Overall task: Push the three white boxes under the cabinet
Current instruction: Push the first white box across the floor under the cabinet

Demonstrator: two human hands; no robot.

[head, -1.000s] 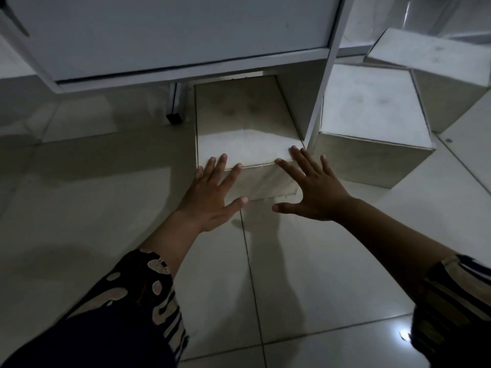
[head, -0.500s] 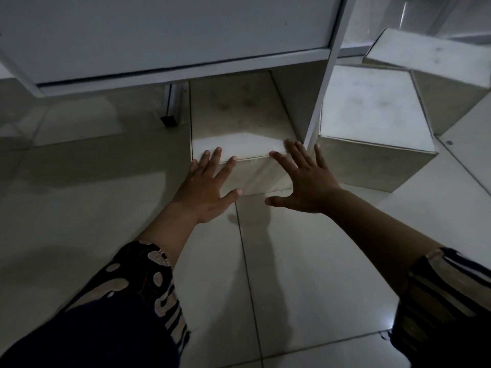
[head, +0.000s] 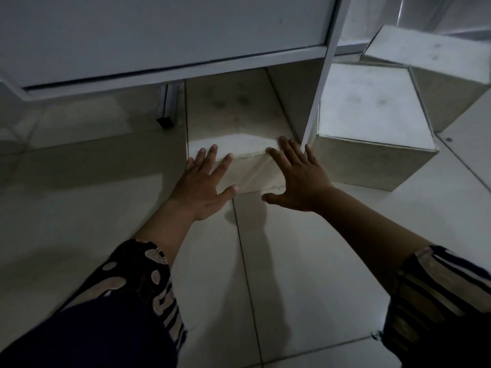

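**Inspector:** Both hands are flat with fingers spread. From the head view, the left hand [head: 203, 183] and right hand [head: 297, 179] press the front face of the first box [head: 233, 123], gripping nothing.

**Clerk:** Where does that box stand?

**Inspector:** On the tiled floor [head: 292, 261], partly under the cabinet [head: 159, 35], close beside its side panel [head: 318, 83]. The second box [head: 372, 123] and third box [head: 430, 51] sit outside, to the right of that panel.

**Clerk:** Risks?

**Inspector:** An uneven push could likely turn the box into the panel or the cabinet leg [head: 167, 110] and jam it.

**Clerk:** Anything unseen?

**Inspector:** The rear of the space beneath is hidden; the light is poor; the third box is cut off at the frame edge.
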